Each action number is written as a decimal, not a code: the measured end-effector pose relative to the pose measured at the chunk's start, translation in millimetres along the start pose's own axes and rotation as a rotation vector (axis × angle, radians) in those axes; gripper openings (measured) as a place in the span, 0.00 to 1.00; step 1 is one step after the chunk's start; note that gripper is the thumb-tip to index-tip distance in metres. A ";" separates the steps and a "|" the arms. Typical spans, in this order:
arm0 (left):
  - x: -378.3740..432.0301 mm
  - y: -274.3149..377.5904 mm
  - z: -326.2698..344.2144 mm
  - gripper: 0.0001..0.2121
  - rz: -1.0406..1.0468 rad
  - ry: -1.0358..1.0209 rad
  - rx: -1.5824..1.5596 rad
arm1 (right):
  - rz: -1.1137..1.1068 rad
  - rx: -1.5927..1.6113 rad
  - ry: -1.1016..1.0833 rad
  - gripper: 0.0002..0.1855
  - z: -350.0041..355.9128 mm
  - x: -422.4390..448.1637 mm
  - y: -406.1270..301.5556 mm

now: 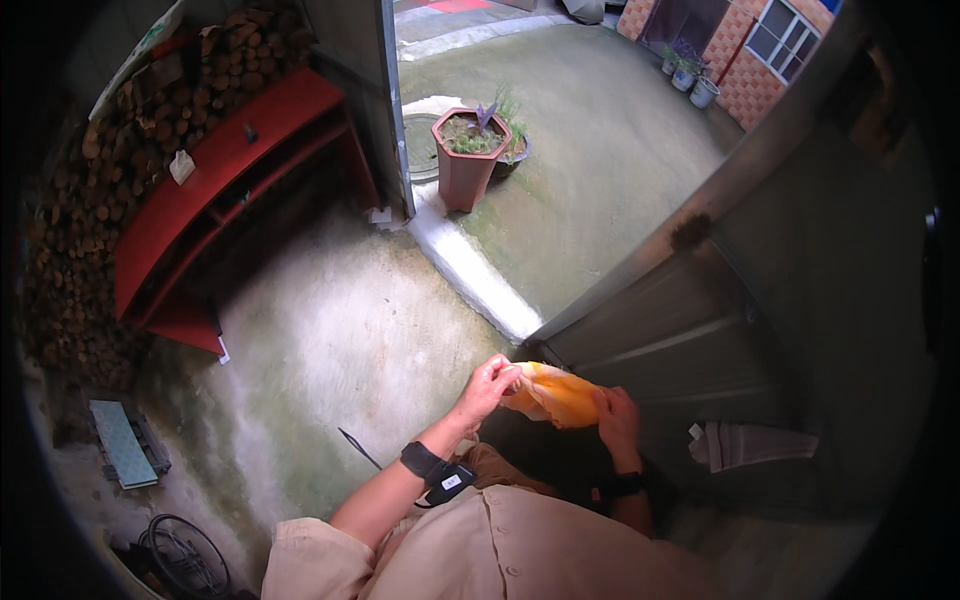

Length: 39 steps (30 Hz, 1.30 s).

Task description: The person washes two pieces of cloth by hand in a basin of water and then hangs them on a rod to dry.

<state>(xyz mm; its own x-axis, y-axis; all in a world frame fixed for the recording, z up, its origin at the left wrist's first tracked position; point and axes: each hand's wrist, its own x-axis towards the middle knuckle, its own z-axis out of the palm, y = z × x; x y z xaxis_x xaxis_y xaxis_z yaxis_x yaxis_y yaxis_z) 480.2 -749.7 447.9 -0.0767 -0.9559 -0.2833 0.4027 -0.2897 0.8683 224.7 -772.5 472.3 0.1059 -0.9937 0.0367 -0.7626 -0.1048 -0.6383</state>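
Observation:
An orange and white piece of cloth point(559, 396) is stretched between my two hands, in front of my body. My left hand point(491, 382) pinches its left end between thumb and fingers. At its right end, my right hand point(616, 420) grips the edge; this hand is in shadow, and part of its fingers is hidden. The cloth looks crumpled, with a pale rim along the top. Both wrists wear black straps, and a small black device sits at the left one.
A red wooden desk point(247, 157) stands at the left before stacked firewood point(82, 262). Ahead, a white threshold point(476, 277) crosses the doorway, with a tall hexagonal planter point(466, 180) beyond. A metal door point(675, 337) is at the right; a folded umbrella-like item point(757, 447) lies near it.

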 end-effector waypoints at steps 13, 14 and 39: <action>153.9 161.2 -124.6 0.07 0.067 0.038 -0.156 | 0.214 0.358 0.162 0.18 107.7 245.4 -91.8; 167.6 170.0 -131.5 0.07 0.041 0.007 -0.104 | 0.184 0.398 0.193 0.18 107.4 262.6 -96.8; 601.4 245.8 -19.0 0.09 -0.180 -0.446 0.383 | 0.589 0.973 1.001 0.13 2.4 577.2 -33.6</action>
<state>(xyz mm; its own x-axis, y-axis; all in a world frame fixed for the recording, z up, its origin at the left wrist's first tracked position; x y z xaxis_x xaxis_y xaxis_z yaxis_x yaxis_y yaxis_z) 550.4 -1394.9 483.2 -0.5203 -0.7943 -0.3135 -0.0018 -0.3661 0.9306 312.9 -1342.4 513.0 -0.8249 -0.5418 -0.1611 0.2082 -0.0264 -0.9777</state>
